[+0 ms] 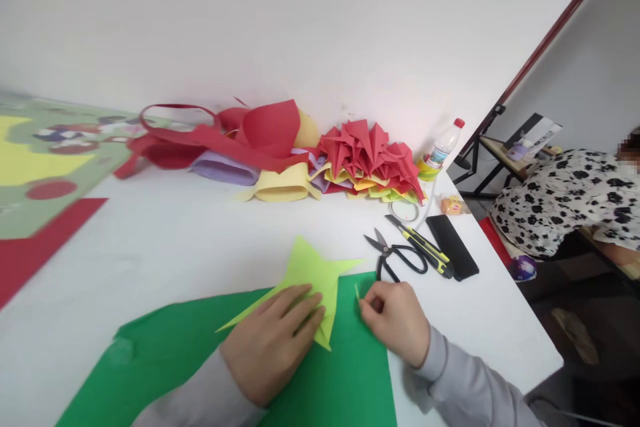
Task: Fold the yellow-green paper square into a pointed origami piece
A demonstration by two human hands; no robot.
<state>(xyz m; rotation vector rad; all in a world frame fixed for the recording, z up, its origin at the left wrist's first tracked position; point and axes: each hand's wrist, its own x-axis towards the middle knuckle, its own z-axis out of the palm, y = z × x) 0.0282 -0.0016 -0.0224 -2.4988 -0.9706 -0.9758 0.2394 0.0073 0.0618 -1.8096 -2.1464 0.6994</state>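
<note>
A yellow-green folded paper star (pixel 320 271) lies on a large green paper sheet (pixel 345 373). My left hand (pixel 280 340) rests flat on the star, fingers stretched out over its lower middle. To the right of it, my right hand (pixel 397 320) is closed in a pinch on a thin yellow-green strip (pixel 357 291), whose tip sticks up beside the fingers; its lower end is hidden. Just beyond that hand lie black-handled scissors (pixel 386 250), blades apart, with part of one handle close to my knuckles. A yellow-and-black utility knife (pixel 425 250) lies next to them.
Along the wall are red folded paper stars (pixel 367 150), red fabric-like pieces (pixel 270 130), a bottle (pixel 445 143) and a tape roll (pixel 404 211). A black phone-like slab (pixel 453 247) lies near the table's right edge. Another person (pixel 575 203) bends over at far right.
</note>
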